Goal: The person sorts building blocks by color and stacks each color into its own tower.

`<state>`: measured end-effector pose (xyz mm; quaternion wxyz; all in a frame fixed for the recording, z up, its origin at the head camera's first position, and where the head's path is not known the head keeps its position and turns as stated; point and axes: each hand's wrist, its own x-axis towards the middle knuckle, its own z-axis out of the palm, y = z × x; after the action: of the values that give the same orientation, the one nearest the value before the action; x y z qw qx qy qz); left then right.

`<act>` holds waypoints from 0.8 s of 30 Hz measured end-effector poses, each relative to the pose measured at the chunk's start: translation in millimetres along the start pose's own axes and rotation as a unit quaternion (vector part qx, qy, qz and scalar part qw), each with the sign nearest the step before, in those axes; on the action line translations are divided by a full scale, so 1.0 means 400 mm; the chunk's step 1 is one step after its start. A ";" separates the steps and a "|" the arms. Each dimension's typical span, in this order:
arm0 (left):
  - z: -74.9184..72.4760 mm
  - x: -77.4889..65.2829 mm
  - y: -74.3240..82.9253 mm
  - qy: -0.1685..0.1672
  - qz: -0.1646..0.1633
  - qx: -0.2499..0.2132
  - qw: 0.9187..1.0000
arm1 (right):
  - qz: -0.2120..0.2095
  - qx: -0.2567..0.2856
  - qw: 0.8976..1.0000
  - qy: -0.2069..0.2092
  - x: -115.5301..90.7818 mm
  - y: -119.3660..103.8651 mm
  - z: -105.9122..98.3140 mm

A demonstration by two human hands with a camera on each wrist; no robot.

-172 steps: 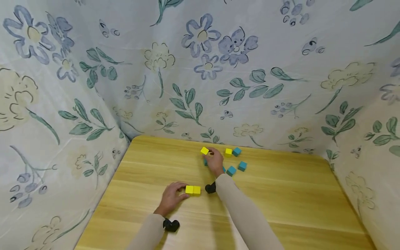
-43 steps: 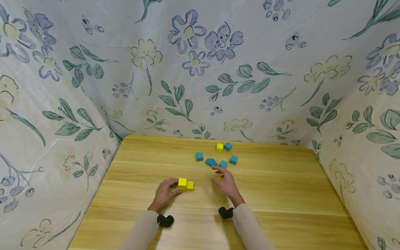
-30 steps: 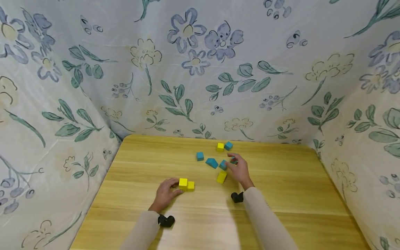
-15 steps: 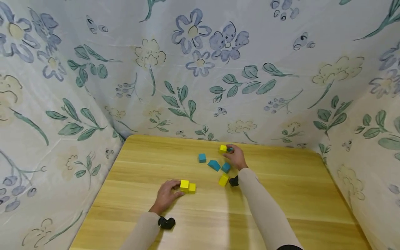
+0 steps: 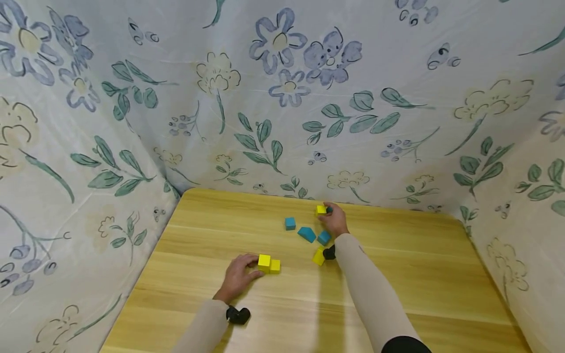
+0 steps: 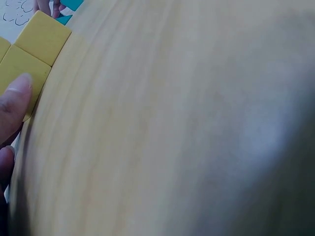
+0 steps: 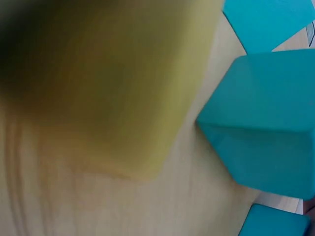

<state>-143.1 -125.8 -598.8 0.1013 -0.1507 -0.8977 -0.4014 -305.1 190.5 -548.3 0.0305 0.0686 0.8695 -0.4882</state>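
My left hand has its thumb and fingers on opposite sides of a small yellow stack. A yellow cube tops its left end, and a lower yellow cube adjoins on the right. In the left wrist view the thumb presses on a yellow face. At the far side of the table, my right hand pinches another yellow cube. A blue block shows partly between its fingers, mostly hidden. The right wrist view has a yellow block blurred and close to the camera.
A blue cube, a blue wedge-like block and another blue block lie left of and below the right hand. A yellow block lies beside the black wrist camera. Floral cloth rises behind the wooden table.
A yellow cube from my right hand now tops the left stack. The right hand has since moved past the near yellow block to the far yellow cube. My left hand has stayed at the stack.
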 end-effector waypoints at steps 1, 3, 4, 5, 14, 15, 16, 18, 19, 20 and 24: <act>0.000 0.000 -0.001 -0.003 -0.002 0.000 1.000 | -0.001 -0.003 1.000 0.004 0.001 0.001 0.001; 0.000 0.001 0.000 -0.008 -0.005 -0.002 1.000 | -0.003 -0.011 1.000 0.014 0.003 0.004 0.002; 0.000 0.001 0.000 -0.009 -0.005 -0.004 1.000 | -0.006 -0.017 1.000 0.020 0.003 0.005 0.003; -0.001 0.002 0.000 -0.011 -0.006 -0.006 1.000 | -0.007 -0.018 0.999 0.026 0.003 0.006 0.003; -0.002 0.004 -0.001 -0.011 -0.006 -0.008 1.000 | -0.002 -0.014 1.000 0.020 0.006 0.004 0.004; -0.001 0.004 -0.002 -0.009 -0.003 -0.007 1.000 | 0.001 -0.014 1.000 0.017 0.007 0.003 0.004; 0.000 0.004 -0.004 -0.007 0.000 -0.006 1.000 | 0.004 -0.014 1.000 0.014 0.007 0.002 0.004; 0.002 0.002 -0.008 -0.001 0.010 -0.002 1.000 | 0.010 -0.016 1.000 0.008 0.006 0.001 0.004; 0.003 0.002 -0.009 0.001 0.013 0.000 1.000 | 0.011 -0.019 1.000 0.005 0.006 0.001 0.003; 0.004 0.002 -0.010 0.002 0.017 0.002 1.000 | 0.014 -0.021 1.000 0.001 0.006 0.001 0.004; 0.005 0.001 -0.012 0.004 0.021 0.006 1.000 | 0.010 -0.038 0.999 -0.013 0.007 0.006 0.008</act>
<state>-145.4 -127.3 -603.3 0.1143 -0.1675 -0.8963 -0.3944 -307.4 189.3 -552.2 0.0498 0.0698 0.8861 -0.4555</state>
